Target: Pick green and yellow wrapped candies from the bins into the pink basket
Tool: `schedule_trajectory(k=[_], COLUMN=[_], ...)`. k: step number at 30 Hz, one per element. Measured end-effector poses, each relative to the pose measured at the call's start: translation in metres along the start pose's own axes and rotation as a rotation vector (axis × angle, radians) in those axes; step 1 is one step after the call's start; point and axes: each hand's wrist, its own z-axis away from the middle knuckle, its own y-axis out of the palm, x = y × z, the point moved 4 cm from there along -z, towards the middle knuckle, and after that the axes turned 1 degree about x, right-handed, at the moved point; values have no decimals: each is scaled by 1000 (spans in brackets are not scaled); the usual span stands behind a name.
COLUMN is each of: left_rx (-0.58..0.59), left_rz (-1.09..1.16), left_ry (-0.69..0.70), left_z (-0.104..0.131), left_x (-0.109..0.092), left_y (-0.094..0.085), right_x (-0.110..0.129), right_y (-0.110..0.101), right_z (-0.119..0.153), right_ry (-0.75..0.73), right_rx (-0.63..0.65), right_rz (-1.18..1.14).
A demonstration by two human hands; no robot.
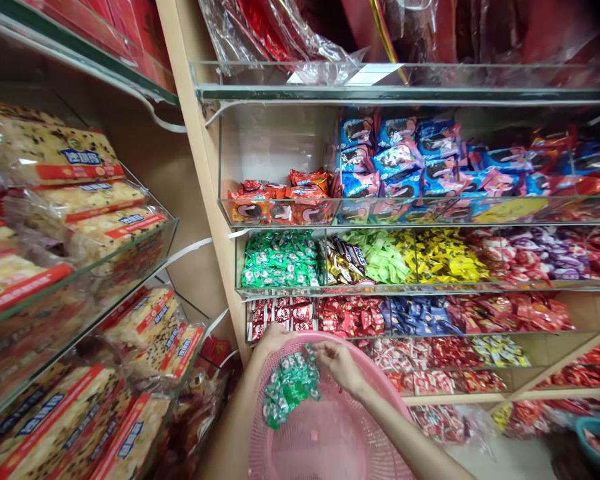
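Note:
A pink plastic basket (330,433) is tilted below the shelves, with a heap of green-wrapped candies (291,387) against its far left side. My left hand (276,339) grips the basket's rim at the far left, its fingers partly hidden behind the rim. Over the basket, my right hand (337,363) has its fingers bent together at the right edge of the green candies; a green wrapper shows by the fingertips. More green candies (280,260) fill a glass shelf compartment above the basket.
Glass shelves (380,289) hold wrapped sweets in yellow (445,257), blue (423,315) and red (350,317). Packaged pastries (75,157) fill angled shelves at the left. A wooden upright (205,167) stands between them. A blue bowl (597,440) is at the lower right.

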Motion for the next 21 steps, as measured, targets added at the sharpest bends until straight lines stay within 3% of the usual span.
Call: schedule_trajectory(k=[6, 11, 21], left_rx=[9, 11, 9], left_rz=[-40, -45, -78], left_ry=[-20, -24, 31], left_z=[-2, -2, -3], left_x=[2, 2, 1], left_y=[0, 1, -1], right_x=[-36, -45, -57], right_y=[1, 1, 9], right_z=[0, -1, -3], right_ry=[23, -20, -22], right_rx=[14, 15, -23], right_rz=[191, 327, 313])
